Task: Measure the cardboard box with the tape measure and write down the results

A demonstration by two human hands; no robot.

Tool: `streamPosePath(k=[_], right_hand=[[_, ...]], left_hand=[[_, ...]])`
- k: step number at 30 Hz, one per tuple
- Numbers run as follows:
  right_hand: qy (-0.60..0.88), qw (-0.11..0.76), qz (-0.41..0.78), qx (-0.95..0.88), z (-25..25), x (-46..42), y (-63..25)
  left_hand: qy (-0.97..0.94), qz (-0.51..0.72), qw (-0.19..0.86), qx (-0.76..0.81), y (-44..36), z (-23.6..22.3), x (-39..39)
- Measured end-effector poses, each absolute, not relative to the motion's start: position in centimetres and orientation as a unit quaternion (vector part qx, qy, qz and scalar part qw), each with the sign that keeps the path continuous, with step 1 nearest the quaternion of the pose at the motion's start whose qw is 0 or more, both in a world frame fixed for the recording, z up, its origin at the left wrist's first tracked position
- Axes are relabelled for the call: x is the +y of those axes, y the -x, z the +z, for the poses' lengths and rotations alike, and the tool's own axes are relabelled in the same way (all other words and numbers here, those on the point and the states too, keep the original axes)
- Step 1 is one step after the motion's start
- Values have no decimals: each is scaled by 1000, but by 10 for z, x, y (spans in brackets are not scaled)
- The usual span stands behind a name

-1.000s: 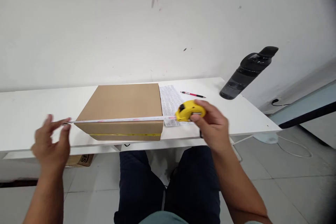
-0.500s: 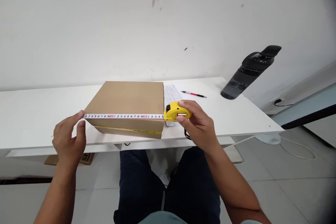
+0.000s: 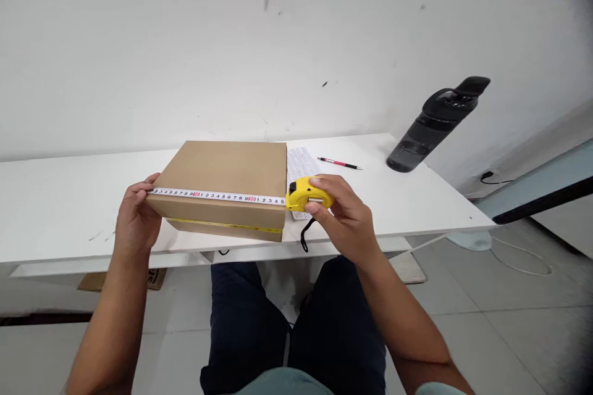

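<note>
A brown cardboard box (image 3: 234, 166) sits on the white table, with yellow tape along its front side. Across the near part of its top lies the white blade (image 3: 222, 196) of a tape measure, pulled out from left to right. At the box's left edge my left hand (image 3: 138, 222) is closed on the blade's end; the end itself is hidden by the fingers. My right hand (image 3: 352, 216) grips the yellow case (image 3: 299, 188) of the tape measure against the box's right edge. A black wrist strap (image 3: 304, 237) dangles from the case.
A sheet of paper with writing (image 3: 303, 163) lies right of the box, partly behind the case. Beyond it are a red and black pen (image 3: 340, 163) and a dark bottle (image 3: 428, 129) on the table (image 3: 426, 203). A wall rises behind.
My left hand has moved right and up, its thumb now closed against the fingers at the blade's end. The blade's left part has shifted farther back on the box top. The strap hangs farther left.
</note>
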State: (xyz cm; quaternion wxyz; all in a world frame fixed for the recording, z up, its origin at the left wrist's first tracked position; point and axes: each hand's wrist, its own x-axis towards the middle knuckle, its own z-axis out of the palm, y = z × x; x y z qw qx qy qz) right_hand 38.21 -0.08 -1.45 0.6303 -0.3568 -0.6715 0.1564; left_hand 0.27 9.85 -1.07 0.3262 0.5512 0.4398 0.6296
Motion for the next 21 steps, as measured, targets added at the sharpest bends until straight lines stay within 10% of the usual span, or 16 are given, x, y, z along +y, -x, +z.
streamPosePath(k=[9,21], right_hand=[[346,634,151,-675,-14,-3,-380],[354,625,140,-681,-9,-7,-381]], left_hand=[[-489,626,400,458,4,6,98],[-633,321,357,607,44,30,107]])
